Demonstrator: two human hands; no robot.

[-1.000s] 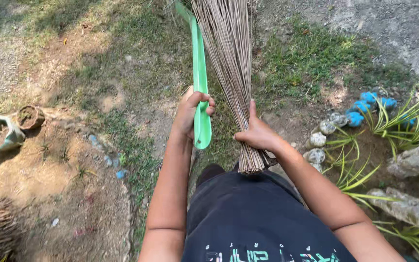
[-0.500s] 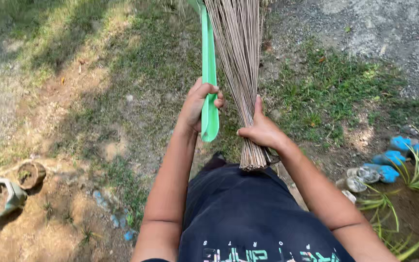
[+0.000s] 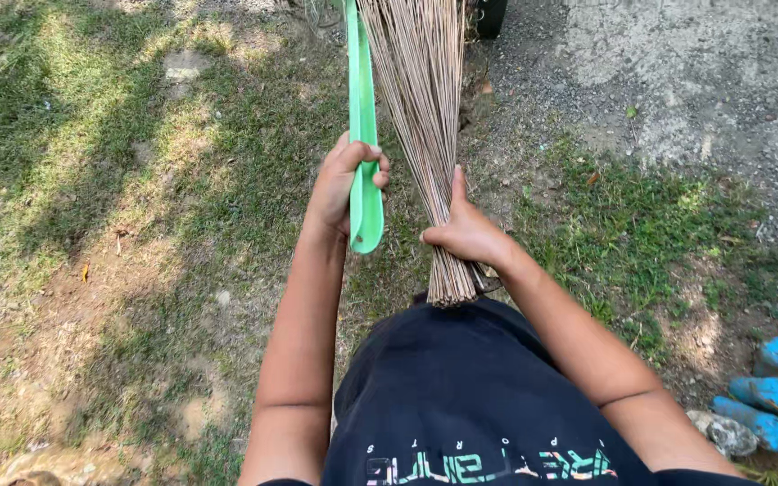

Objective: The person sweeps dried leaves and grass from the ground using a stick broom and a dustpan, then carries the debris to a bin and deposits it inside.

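The left hand (image 3: pixel 339 184) is closed around the green plastic handle (image 3: pixel 364 135), near its rounded end. The right hand (image 3: pixel 465 232) grips the stick broom (image 3: pixel 420 117) approx. at its bound end, w/ the thumb up. Both things point away from the body, over patchy grass (image 3: pixel 137 180). Blue-painted stones (image 3: pixel 772 391) lie at the right.

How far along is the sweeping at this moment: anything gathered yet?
Done: nothing gathered is visible, and no pile shows on the grass. In hand: the left hand grips the green dustpan handle, and the right hand clasps the stick broom near its bound end. Left: scattered dry leaves lie on the ground.
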